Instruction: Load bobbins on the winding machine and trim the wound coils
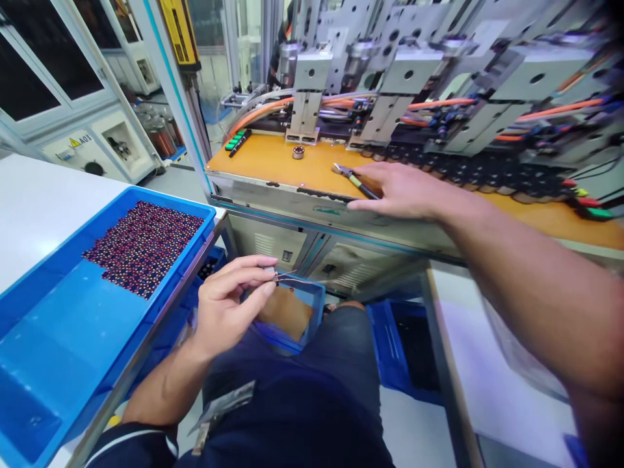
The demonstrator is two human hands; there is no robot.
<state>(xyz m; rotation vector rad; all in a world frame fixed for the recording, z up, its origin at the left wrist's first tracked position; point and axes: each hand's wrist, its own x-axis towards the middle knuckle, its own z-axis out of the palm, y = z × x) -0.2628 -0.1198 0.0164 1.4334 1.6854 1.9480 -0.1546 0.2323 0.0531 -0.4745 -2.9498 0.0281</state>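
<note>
My left hand (229, 302) is closed, pinching a small cylindrical part (273, 272) between thumb and fingertips. Thin wire leads (295, 279) stick out of it to the right. On the front of the orange bench top lies a pair of cutting pliers (358, 183) with black and yellow handles. My right hand (397, 188) is over the handle ends, its fingers and thumb spread on either side of them. Whether it touches the pliers is hard to make out. Farther back on the bench sits a small round metal part (298, 152).
Many small dark-and-red parts lie in a blue tray (43, 325) at left. A machine with grey clamps (312, 71) and orange hoses stands behind the bench (263, 162). A dark row of fixtures (468, 169) runs right. Below is a blue bin (316, 305) with cardboard.
</note>
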